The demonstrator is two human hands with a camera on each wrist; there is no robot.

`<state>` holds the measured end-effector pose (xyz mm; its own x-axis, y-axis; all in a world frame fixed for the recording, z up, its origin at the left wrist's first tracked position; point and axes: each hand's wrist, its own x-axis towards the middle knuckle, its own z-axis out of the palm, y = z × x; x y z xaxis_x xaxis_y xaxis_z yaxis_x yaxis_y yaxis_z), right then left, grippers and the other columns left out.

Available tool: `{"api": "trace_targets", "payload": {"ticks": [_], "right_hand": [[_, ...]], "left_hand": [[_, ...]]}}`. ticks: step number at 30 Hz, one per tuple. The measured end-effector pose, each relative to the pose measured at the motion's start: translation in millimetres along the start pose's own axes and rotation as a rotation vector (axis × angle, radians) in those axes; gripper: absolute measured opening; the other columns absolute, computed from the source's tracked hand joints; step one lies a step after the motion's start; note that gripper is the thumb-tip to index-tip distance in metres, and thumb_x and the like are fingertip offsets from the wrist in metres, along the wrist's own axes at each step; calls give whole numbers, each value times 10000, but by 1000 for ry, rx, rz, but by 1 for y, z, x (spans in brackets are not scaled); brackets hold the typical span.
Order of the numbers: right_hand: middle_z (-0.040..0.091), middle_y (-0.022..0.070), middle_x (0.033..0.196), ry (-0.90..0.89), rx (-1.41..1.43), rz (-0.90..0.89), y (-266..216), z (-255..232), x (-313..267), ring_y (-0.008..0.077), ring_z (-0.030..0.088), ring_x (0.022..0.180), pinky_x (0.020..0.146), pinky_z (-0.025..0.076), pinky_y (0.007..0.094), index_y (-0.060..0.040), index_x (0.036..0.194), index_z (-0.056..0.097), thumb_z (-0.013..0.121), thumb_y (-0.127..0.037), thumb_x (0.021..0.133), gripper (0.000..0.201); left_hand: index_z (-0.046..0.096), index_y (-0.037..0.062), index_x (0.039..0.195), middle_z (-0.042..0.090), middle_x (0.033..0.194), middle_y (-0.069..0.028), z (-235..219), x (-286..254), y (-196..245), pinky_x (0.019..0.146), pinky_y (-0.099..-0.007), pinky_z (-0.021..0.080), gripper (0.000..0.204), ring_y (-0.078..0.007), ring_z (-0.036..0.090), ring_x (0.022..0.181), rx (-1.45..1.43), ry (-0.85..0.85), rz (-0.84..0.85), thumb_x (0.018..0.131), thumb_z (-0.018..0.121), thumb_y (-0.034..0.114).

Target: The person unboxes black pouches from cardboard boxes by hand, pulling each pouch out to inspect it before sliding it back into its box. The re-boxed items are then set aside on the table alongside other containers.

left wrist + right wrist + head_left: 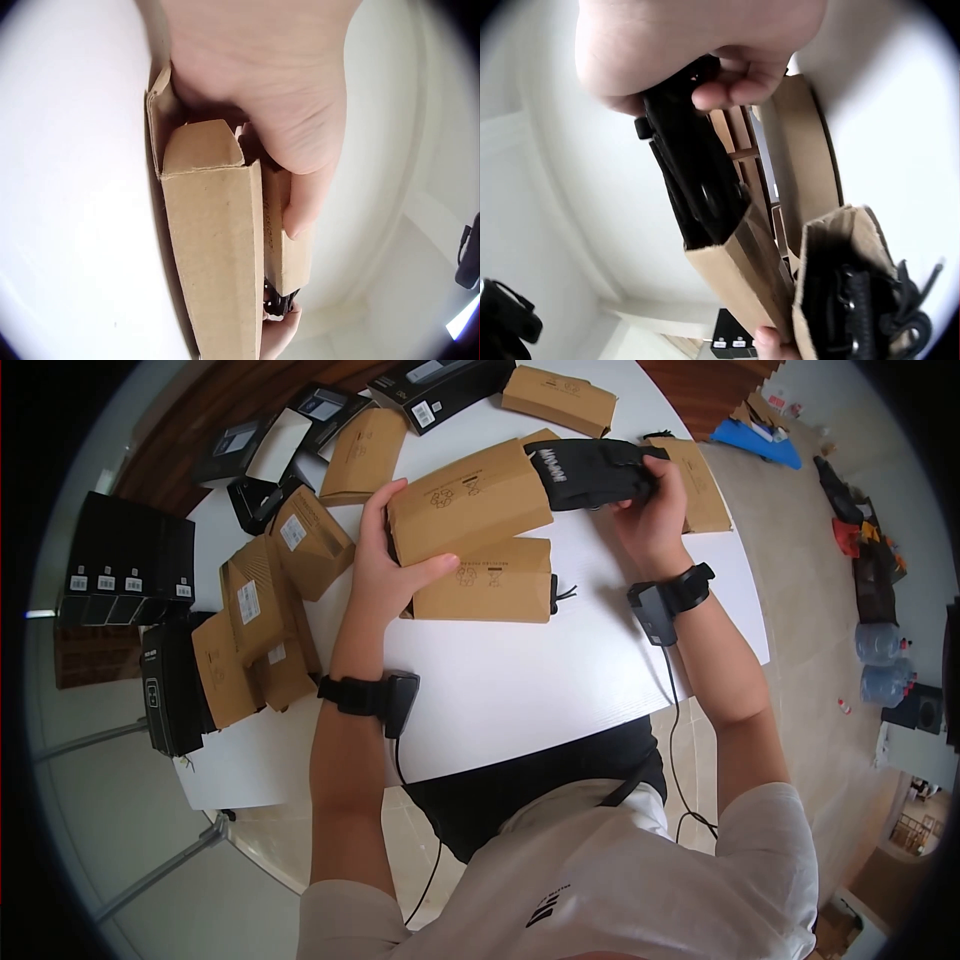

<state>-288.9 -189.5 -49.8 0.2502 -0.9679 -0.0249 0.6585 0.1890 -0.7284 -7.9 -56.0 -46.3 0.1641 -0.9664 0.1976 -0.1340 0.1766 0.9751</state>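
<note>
My left hand [392, 565] grips the closed end of a brown cardboard box [470, 500], thumb on its top face. From the box's open right end a black fabric item [595, 472] with white lettering sticks partly out, and my right hand [655, 510] pinches its far end. Just below lies a second brown box [480, 590], with black cords [562, 595] at its open end. In the right wrist view the black item [697, 165] enters the held box [739, 277], beside the second box [806, 300] holding black contents.
Brown boxes [240, 625] and black boxes [172, 690] crowd the left of the white table [520, 690]. More black boxes [440, 390] and a brown box [560, 400] stand along the back. Another brown box [705, 485] lies beyond my right hand.
</note>
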Motion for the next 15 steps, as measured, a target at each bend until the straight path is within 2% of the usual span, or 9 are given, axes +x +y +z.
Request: {"api": "trace_targets", "payload": {"ticks": [4, 6, 10, 12, 13, 15], "right_hand": [[616, 28, 727, -64, 62, -15, 0, -13, 9, 129, 458, 553, 567, 379, 279, -54, 854, 603, 493, -261, 932, 247], [610, 31, 723, 46, 25, -13, 3, -5, 5, 130, 458, 566, 566, 375, 282, -57, 846, 606, 494, -258, 924, 242], [613, 35, 743, 47, -3, 12, 6, 6, -5, 130, 471, 588, 565, 378, 281, -47, 872, 609, 494, -267, 926, 254], [619, 27, 767, -157, -18, 86, 6, 7, -8, 118, 490, 617, 564, 387, 265, -44, 919, 616, 535, -237, 942, 211], [619, 27, 767, -157, -18, 86, 7, 12, -12, 118, 490, 617, 564, 387, 265, -44, 919, 616, 535, -237, 942, 211], [629, 18, 833, -219, -267, 21, 6, 24, -21, 98, 510, 643, 566, 400, 245, -47, 959, 618, 602, -193, 947, 147]], "left_hand": [[369, 55, 1444, 509, 1321, -137, 1, 0, -2, 1027, -355, 452, 928, -232, 518, 1226, -11, 14, 11, 649, 847, 92], [363, 49, 1446, 508, 1322, -137, 0, 0, -1, 1027, -355, 451, 928, -228, 519, 1225, -23, 9, 10, 653, 843, 83], [361, 50, 1449, 506, 1324, -136, 1, -1, 5, 1033, -352, 447, 928, -226, 512, 1233, -35, -28, 2, 654, 839, 63], [363, 55, 1452, 502, 1331, -134, 2, -2, 6, 1042, -351, 441, 930, -228, 502, 1248, -1, -59, -20, 650, 835, 40], [363, 55, 1452, 502, 1331, -134, 2, -2, 6, 1042, -351, 441, 930, -228, 502, 1248, -1, -58, -21, 650, 835, 40], [362, 62, 1457, 497, 1341, -133, 2, -2, 7, 1050, -352, 436, 944, -233, 493, 1260, -14, -61, -40, 641, 837, 31]]}}
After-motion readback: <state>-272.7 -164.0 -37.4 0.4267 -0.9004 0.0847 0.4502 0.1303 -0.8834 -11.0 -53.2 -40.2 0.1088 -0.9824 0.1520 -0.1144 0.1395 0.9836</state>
